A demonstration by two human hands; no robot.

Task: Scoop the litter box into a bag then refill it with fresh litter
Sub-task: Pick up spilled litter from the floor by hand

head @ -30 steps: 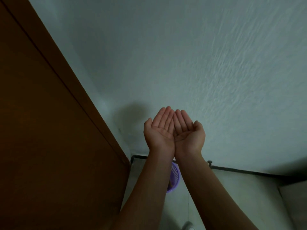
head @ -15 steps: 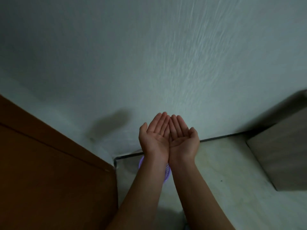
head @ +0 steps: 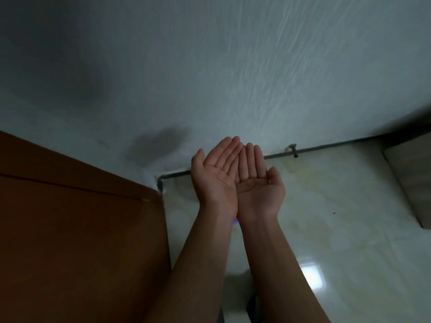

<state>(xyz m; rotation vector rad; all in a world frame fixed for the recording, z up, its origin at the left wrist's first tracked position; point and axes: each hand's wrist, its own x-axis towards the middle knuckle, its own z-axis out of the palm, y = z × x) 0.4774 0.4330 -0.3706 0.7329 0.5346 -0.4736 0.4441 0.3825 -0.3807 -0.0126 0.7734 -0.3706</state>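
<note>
My left hand (head: 215,172) and my right hand (head: 257,183) are held out in front of me, palms up, side by side and touching along their inner edges. The fingers of both are straight and nothing lies in either palm. A tiny sliver of a purple object (head: 235,221) shows between my wrists; the rest of it is hidden behind my arms. No litter box, scoop, bag or litter is in view.
A brown wooden door (head: 77,229) fills the lower left. A textured pale wall (head: 233,78) rises ahead, with a dark baseboard strip (head: 326,148) along its foot. Glossy pale floor tiles (head: 338,217) spread to the right, and a grey-brown block (head: 412,173) stands at the right edge.
The view has swung and tilted down, so more floor shows and the door has dropped to the lower left. My palms stay open together. The purple object is now almost hidden behind my wrists.
</note>
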